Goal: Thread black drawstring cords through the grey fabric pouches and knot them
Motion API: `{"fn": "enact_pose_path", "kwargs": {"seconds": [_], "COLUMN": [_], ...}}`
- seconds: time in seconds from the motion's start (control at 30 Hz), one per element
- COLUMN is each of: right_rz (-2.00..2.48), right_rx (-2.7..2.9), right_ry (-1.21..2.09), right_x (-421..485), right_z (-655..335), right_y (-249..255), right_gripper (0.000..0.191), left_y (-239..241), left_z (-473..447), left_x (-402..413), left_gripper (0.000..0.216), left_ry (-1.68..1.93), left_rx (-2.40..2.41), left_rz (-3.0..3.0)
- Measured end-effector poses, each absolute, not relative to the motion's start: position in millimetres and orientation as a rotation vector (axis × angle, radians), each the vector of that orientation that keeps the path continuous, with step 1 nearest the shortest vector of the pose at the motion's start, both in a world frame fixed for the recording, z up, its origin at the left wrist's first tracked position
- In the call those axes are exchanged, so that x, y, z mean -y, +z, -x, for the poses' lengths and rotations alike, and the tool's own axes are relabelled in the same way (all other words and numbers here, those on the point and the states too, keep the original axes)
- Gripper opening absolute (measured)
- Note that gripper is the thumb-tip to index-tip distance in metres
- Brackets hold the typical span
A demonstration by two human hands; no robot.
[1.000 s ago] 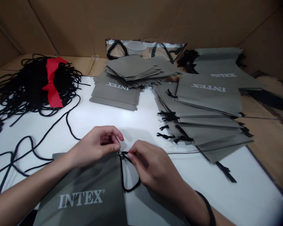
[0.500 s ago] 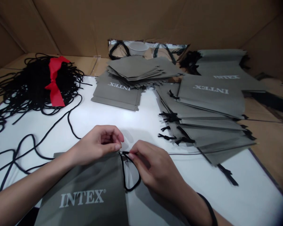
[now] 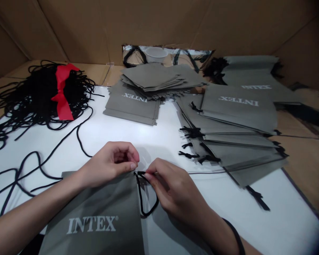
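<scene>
A grey drawstring bag (image 3: 90, 202) printed INTEX lies flat in front of me. At its top right corner, my left hand (image 3: 114, 163) is closed, thumb and forefinger pressed together on the bag's edge. My right hand (image 3: 172, 187) pinches a black cord (image 3: 146, 215) just beside that corner. The cord hangs in a loop below the pinch, along the bag's right side. A small light-coloured bit shows where cord and corner meet, too small to name. More loose cord (image 3: 38, 159) runs across the table on the left, partly behind my left forearm.
A bundle of black cords (image 3: 29, 94) tied with a red strip (image 3: 60, 85) lies at the back left. Flat grey bags (image 3: 130, 108) are stacked at the back middle. Bags with knotted cords (image 3: 236, 117) pile up on the right. Cardboard walls (image 3: 159, 21) surround the white table (image 3: 95, 131).
Both hands hold almost the same pose at the bag's corner. The cord loop and the bag show only a very slight shift.
</scene>
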State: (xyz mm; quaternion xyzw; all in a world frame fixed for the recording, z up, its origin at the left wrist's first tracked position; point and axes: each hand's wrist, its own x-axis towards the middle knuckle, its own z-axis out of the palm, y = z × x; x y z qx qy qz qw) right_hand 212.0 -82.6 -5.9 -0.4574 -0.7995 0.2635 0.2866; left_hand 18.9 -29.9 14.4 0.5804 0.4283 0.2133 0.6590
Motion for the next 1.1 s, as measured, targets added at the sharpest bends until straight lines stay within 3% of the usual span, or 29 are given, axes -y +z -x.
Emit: {"fn": "enact_pose_path", "kwargs": {"seconds": [0.27, 0.73, 0.97, 1.1], "right_rz": [1.239, 1.257, 1.222, 1.212], "right_rx": [2.141, 2.076, 2.072, 2.073], "right_ry": [0.689, 0.769, 0.763, 0.79], "right_x": [83.2, 84.7, 85.3, 84.2], "right_z": [-211.6, -208.4, -208.8, -210.0], "right_y": [-5.0, -7.0, -6.3, -6.5], "right_gripper": [0.012, 0.014, 0.015, 0.013], "left_y": [14.8, 12.4, 12.3, 12.5], "left_z": [-20.8, -20.9, -21.9, -20.2], "left_x": [34.3, 38.7, 37.6, 33.0], "left_gripper": [0.005, 0.024, 0.008, 0.013], "left_ry": [0.489, 0.555, 0.525, 0.491], "left_rx": [-0.986, -0.96, -0.974, -0.964], "left_rz": [-1.426, -1.903, -1.607, -1.475]}}
